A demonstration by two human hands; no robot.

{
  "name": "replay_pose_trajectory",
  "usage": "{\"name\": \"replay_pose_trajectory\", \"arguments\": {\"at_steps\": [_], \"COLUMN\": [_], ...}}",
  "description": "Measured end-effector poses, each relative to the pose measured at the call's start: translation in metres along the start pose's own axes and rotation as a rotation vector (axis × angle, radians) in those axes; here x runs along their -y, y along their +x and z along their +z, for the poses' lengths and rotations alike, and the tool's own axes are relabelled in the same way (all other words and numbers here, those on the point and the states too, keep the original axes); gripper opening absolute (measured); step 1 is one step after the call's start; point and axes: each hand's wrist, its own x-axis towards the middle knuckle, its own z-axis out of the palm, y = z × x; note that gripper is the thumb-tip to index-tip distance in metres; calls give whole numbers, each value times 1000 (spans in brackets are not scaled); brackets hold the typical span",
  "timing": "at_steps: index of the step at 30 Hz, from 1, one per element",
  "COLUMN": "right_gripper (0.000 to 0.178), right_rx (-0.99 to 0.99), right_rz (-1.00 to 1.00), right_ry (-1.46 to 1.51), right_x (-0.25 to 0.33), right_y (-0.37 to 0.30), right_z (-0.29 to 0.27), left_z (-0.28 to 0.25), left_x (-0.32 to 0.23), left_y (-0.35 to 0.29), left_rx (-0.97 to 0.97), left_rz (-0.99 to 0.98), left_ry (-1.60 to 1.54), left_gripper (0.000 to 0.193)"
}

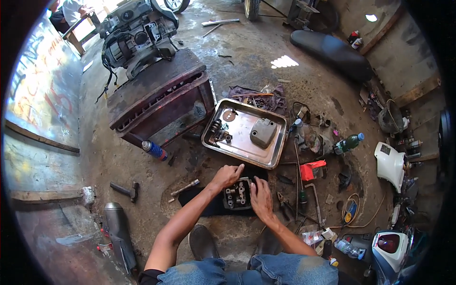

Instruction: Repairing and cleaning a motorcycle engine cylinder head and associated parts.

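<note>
An engine cylinder head (237, 195) with valve gear showing rests on a black cloth (203, 201) between my boots and the metal tray. Over its far left corner my left hand (228, 176) has one finger stretched toward the tray and the others curled; whatever those hold is hidden. Along the right side of the cylinder head lies my right hand (261, 195), fingers extended and slightly apart, beside or touching its edge. In the tray (227, 153) sit a grey valve cover (263, 132), a round plate (229, 116) and small dark engine parts (218, 132).
A socket tool (185, 187), hammer (125, 190) and spray can (154, 150) lie left. A wooden bench (161, 102) bears an engine (137, 38). Right are a red box (313, 170), green bottle (349, 143), long tools and a cable (350, 212). A motorcycle seat (331, 54) lies far right.
</note>
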Motion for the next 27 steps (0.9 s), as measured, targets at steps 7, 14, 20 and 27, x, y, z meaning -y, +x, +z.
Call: {"name": "replay_pose_trajectory", "arguments": {"at_steps": [7,14,20,27], "right_gripper": [42,48,37,39], "right_rx": [47,12,21,0], "right_rz": [-118,36,159,-232], "right_ry": [96,122,192,194], "right_x": [-8,-31,-29,-10], "right_y": [-7,-17,-13,24], "right_z": [-5,-19,-34,-52], "left_z": [-15,-32,-5,26], "left_x": [-26,-53,-65,-96], "left_y": [-27,-98,-126,-113], "left_rx": [-439,-465,-372,-481], "left_rz": [-325,-123,-56,-276], "left_ry": [-748,-494,-294,-159], "left_gripper": [49,35,83,113]}}
